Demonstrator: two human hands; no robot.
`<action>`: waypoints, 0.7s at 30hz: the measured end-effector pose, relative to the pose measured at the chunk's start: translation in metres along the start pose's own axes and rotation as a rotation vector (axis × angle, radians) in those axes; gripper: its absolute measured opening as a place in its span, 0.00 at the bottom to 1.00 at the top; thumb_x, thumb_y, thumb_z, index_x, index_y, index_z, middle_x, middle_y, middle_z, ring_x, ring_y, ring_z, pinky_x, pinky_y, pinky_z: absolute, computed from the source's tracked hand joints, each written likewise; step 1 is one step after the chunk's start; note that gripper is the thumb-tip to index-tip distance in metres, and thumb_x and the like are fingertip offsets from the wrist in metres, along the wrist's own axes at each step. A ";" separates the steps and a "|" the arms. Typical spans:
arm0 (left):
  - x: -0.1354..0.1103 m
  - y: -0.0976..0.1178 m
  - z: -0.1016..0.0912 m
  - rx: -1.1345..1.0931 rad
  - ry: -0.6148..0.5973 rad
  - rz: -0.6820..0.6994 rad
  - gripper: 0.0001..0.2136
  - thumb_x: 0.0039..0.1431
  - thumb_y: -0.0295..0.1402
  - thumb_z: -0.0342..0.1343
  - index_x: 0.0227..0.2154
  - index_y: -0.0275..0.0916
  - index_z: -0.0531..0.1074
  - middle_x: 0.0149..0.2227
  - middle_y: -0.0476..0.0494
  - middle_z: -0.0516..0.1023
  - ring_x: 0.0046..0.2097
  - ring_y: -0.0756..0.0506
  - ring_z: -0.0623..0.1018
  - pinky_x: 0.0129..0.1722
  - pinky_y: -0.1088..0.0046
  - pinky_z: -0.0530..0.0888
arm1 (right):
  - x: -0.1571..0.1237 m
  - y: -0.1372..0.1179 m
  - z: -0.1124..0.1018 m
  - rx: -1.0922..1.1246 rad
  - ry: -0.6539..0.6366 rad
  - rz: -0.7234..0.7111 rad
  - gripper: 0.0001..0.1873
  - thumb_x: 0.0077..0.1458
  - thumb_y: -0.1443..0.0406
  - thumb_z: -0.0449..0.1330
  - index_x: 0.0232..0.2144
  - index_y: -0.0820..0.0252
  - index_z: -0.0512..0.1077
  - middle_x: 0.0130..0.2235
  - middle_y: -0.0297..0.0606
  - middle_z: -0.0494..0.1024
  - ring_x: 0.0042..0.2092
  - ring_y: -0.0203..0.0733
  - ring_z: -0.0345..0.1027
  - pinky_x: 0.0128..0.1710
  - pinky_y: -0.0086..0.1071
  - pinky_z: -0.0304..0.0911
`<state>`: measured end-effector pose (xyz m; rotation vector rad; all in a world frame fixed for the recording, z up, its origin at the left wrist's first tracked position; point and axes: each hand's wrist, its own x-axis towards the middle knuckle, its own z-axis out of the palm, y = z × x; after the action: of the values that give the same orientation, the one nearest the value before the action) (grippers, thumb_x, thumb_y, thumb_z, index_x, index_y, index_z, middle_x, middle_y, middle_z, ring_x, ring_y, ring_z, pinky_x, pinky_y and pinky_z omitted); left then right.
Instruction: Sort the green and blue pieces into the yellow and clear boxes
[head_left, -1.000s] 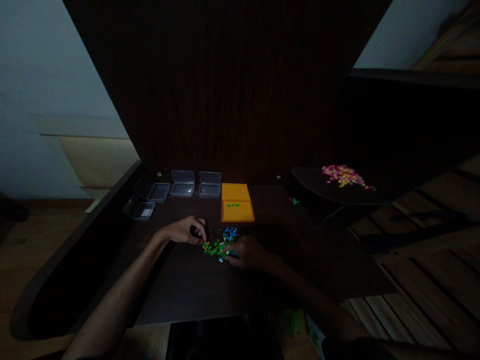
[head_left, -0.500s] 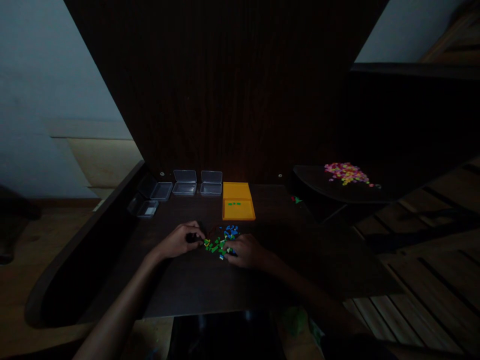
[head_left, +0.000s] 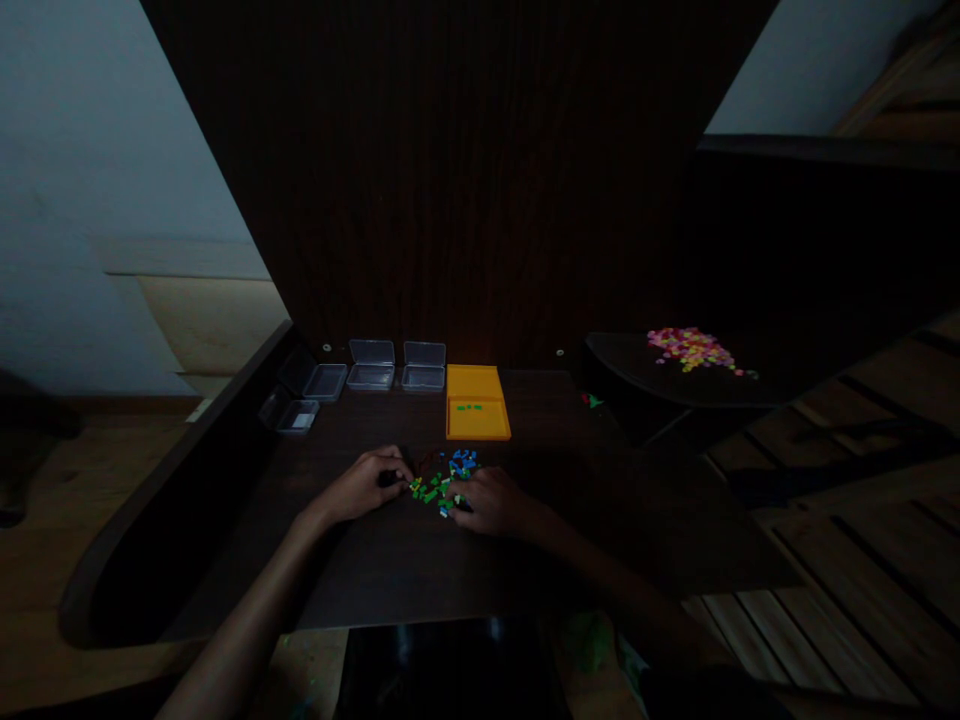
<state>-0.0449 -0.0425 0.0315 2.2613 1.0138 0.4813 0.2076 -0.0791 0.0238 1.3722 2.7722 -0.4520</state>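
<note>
A dark brown wooden desk [head_left: 382,580] lies beneath the left hand [head_left: 367,486] and right hand [head_left: 491,500], fingers curled — whether grasping anything, one cannot tell. Beyond sits an open, rectangular yellow plastic box [head_left: 474,380]; between the hands lie small green, blue and yellow pieces [head_left: 430,494].

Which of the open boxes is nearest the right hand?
The yellow box, with green pieces inside, just beyond the loose pieces by the right hand; the transparent boxes all stand farther left.

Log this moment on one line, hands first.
left hand: at left edge of loose pieces | right hand: at their right | grasp: unclear | yellow box: open, green pieces inside
</note>
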 end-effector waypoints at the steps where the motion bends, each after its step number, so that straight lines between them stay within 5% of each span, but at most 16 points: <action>1: 0.000 0.000 0.000 0.001 0.001 0.000 0.08 0.57 0.27 0.53 0.33 0.38 0.77 0.34 0.46 0.73 0.37 0.49 0.73 0.39 0.76 0.69 | 0.000 0.000 -0.001 -0.001 -0.005 -0.002 0.16 0.59 0.55 0.57 0.46 0.52 0.74 0.40 0.41 0.79 0.45 0.45 0.70 0.44 0.33 0.59; 21: 0.005 0.000 -0.004 0.044 -0.033 -0.005 0.07 0.57 0.27 0.53 0.34 0.39 0.76 0.34 0.45 0.74 0.38 0.48 0.74 0.40 0.75 0.68 | 0.004 -0.004 -0.007 -0.051 -0.055 -0.021 0.16 0.60 0.55 0.55 0.46 0.54 0.73 0.40 0.42 0.79 0.44 0.46 0.70 0.41 0.33 0.59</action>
<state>-0.0442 -0.0373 0.0348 2.2971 1.0227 0.4226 0.2030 -0.0768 0.0310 1.3013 2.7367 -0.4095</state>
